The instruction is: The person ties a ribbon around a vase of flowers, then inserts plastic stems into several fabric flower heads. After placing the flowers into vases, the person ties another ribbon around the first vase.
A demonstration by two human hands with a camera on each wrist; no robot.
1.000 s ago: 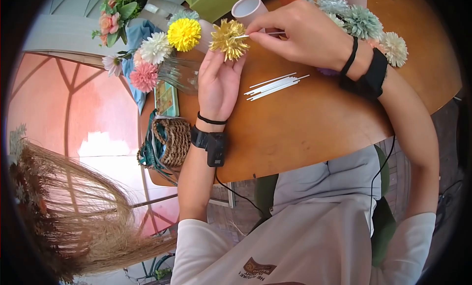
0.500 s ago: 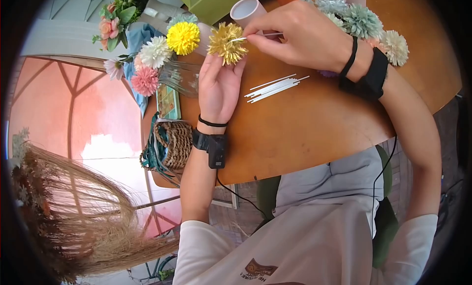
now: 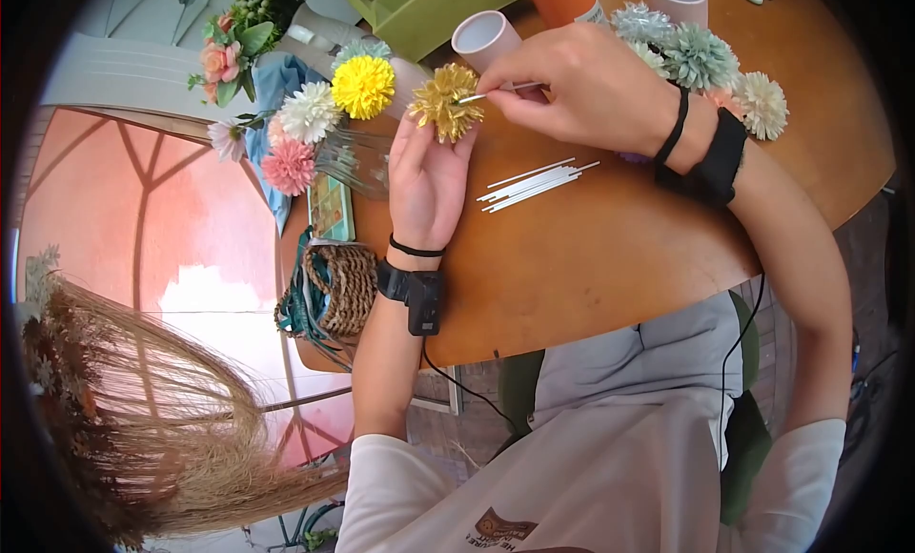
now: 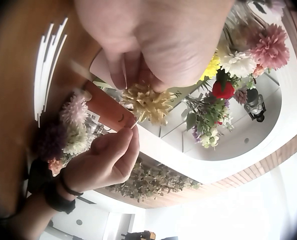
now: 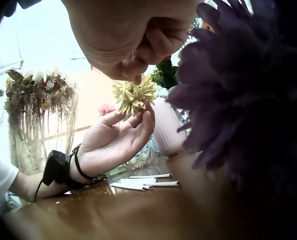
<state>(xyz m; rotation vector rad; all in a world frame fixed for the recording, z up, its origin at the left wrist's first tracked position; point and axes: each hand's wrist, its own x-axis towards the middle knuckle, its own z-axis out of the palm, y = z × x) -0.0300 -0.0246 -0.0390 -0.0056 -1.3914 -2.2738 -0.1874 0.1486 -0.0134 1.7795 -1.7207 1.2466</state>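
A gold flower [image 3: 445, 103] is held up over the table by my left hand [image 3: 427, 186], whose fingers and thumb grip it from below. My right hand [image 3: 562, 86] pinches a thin white stick [image 3: 519, 87] between thumb and fingertips, its end against the flower's petals. In the left wrist view the gold flower [image 4: 147, 103] sits at the left fingertips, and the right hand [image 4: 107, 157] touches its side with the stick. The right wrist view has the left hand [image 5: 119, 142] under the flower [image 5: 133, 94]. Several white sticks [image 3: 537, 187] lie together on the table.
Yellow [image 3: 363, 88], white and pink flowers stand in a glass vase at the left, by a woven basket [image 3: 348, 291]. A pink cup [image 3: 484, 38], an orange container [image 3: 564, 0] and a green box [image 3: 419, 19] stand behind. More flowers [image 3: 701, 52] lie at the right.
The gold flower has tilted and turned slightly in the left hand, and the right hand's stick has shifted a little at its petals. The head view has moved slightly.
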